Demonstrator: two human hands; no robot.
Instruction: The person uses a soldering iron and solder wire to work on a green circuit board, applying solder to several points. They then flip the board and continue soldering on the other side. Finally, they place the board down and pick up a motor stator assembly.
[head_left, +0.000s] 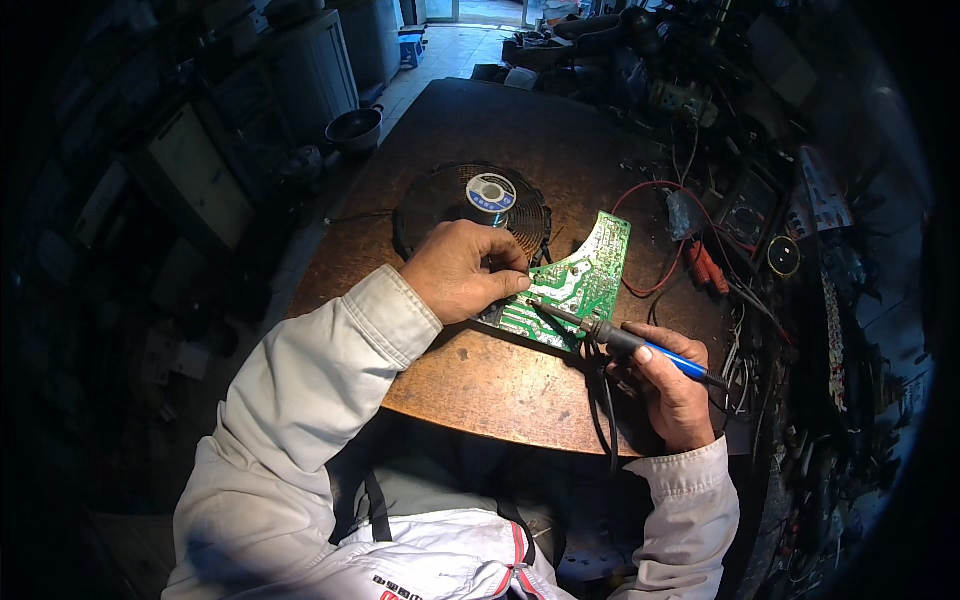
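Note:
A green circuit board lies solder side up on the brown table, bright under the light. My right hand is closed around the blue handle of a soldering iron, whose tip points left and down onto the board. Over the board's left part, my left hand is closed in a pinch near the iron's tip; what it holds, if anything, is too small to make out. Just beyond that hand is a solder spool with a white and blue label, on a round black coil with copper-coloured rings.
Black cables hang over the table's near edge beside the board. On the right lie red probes with a red lead, a multimeter and tangled wires. A pan stands beyond the table's left edge.

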